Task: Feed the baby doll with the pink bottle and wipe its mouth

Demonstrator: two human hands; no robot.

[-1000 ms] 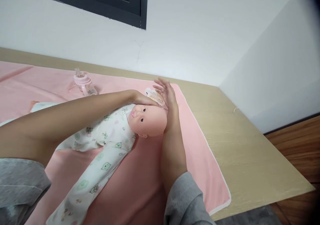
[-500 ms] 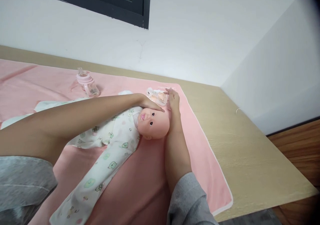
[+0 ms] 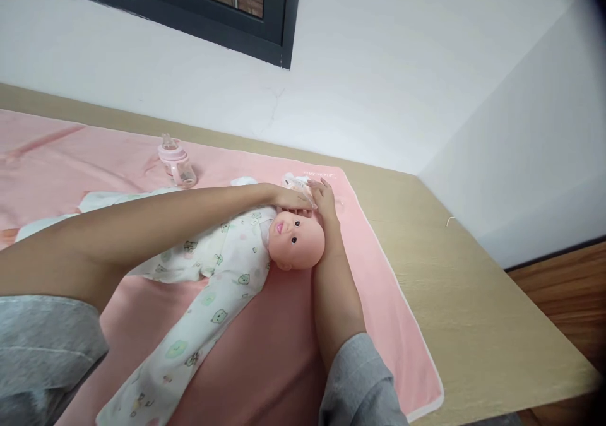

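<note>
A baby doll [image 3: 297, 243] lies on its back, its bald head toward the right, dressed in a white printed sleepsuit [image 3: 239, 246]. Beyond its head, a small crumpled clear plastic packet [image 3: 294, 180] with peach-coloured contents is between my hands. My left hand [image 3: 294, 199] reaches across the doll's chest, fingers bent at the packet's near side and partly hidden by the doll's head. Around the right end of the packet my right hand [image 3: 324, 197] is closed, with some fingers stretched up. The right forearm rests along the top of the doll's head.
A pink baby bottle [image 3: 177, 164] with handles stands beyond the doll's body. Everything lies on a pink blanket [image 3: 379, 325] with a white edge, spread over a wooden surface [image 3: 449, 306]. A white wall [image 3: 360, 66] with a dark window frame [image 3: 279, 28] rises behind.
My left hand has shifted from the doll's head onto the packet. The right hand has moved in against it, and the packet is more crumpled. The view has tilted slightly.
</note>
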